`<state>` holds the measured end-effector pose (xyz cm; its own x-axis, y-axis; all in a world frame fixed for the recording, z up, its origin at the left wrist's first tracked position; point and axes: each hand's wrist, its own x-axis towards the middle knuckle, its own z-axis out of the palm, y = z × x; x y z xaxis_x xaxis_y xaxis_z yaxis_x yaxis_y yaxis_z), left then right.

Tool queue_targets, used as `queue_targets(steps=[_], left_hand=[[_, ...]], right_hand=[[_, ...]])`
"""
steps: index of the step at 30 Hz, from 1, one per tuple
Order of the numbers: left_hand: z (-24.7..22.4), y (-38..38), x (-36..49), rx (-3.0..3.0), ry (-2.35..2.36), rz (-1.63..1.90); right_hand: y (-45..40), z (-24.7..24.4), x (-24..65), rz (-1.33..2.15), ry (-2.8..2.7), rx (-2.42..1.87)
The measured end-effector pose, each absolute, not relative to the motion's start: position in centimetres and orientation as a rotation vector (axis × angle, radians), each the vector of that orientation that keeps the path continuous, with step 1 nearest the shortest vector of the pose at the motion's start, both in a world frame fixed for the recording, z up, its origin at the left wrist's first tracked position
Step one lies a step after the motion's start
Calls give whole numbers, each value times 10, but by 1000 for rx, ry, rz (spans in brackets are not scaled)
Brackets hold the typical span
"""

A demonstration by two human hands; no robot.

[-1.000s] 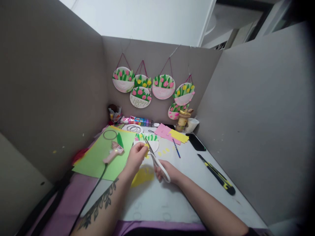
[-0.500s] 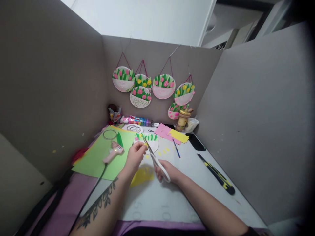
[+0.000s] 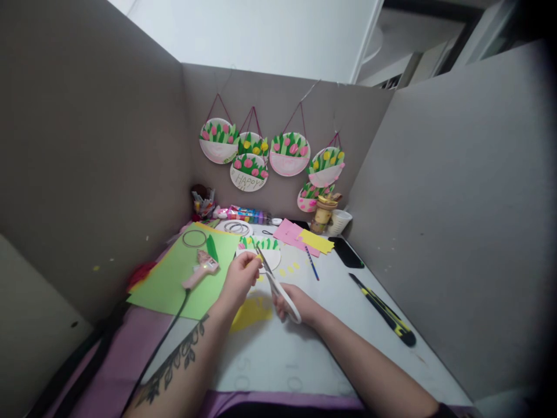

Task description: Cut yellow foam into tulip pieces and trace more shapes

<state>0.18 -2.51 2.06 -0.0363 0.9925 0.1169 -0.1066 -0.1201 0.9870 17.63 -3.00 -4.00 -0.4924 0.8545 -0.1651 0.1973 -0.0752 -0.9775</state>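
My left hand (image 3: 242,277) pinches a small yellow paper piece (image 3: 260,259) between thumb and fingers, mostly hidden by the fingertips. My right hand (image 3: 292,303) is closed round the white handles of the scissors (image 3: 274,283), whose blades point up and left beside the yellow piece. Behind the blades lies a white half-plate craft (image 3: 270,258) with green leaves. Small yellow cutouts (image 3: 290,269) are scattered to its right. A larger yellow paper sheet (image 3: 250,313) rests on the table below my hands.
Green sheets (image 3: 167,284) with a pink glue gun (image 3: 201,273) lie at left. Pink paper (image 3: 289,234), a pencil (image 3: 312,263), a phone (image 3: 347,252) and a black-and-yellow cutter (image 3: 385,312) are at right. Plate crafts (image 3: 289,164) hang on the grey back panel.
My left hand and the yellow piece have shifted very slightly. The scissors stay beside the piece, nearly unmoved.
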Motion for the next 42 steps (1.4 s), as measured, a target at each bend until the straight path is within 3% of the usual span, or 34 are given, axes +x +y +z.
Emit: queue_targets(steps=[42], left_hand=[[27,-24,-1,1119,1202,1425]], right_hand=[[-31,-35,180,1649,-1636,-1171]])
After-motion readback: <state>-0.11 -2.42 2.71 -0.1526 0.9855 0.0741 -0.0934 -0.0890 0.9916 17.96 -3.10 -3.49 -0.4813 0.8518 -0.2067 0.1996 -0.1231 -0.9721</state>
